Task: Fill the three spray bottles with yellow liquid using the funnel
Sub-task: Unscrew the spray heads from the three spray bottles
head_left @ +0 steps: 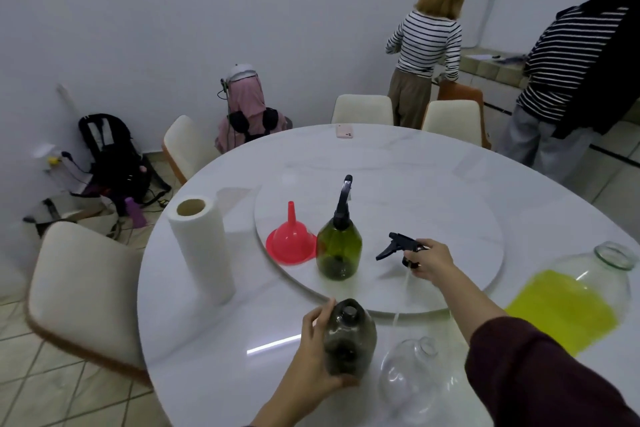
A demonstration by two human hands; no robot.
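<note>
My left hand (pixel 317 355) grips a dark smoky spray bottle (pixel 349 336) with its neck uncovered, near the table's front edge. My right hand (pixel 431 262) holds a black spray head (pixel 398 246) above the turntable, its thin dip tube (pixel 401 298) trailing down toward me. A green spray bottle (pixel 339 250) with its black sprayer on stands on the turntable (pixel 450 218). Left of it a red funnel (pixel 292 243) sits upside down. A clear bottle (pixel 412 378) without a cap stands by my right forearm. At the right a large glass jar (pixel 575 302) holds yellow liquid.
A paper towel roll (pixel 202 248) stands at the left of the round white table (pixel 242 374). A pink phone (pixel 344 131) lies at the far edge. Cream chairs (pixel 86 291) surround the table. Three people are behind it, near the wall and counter.
</note>
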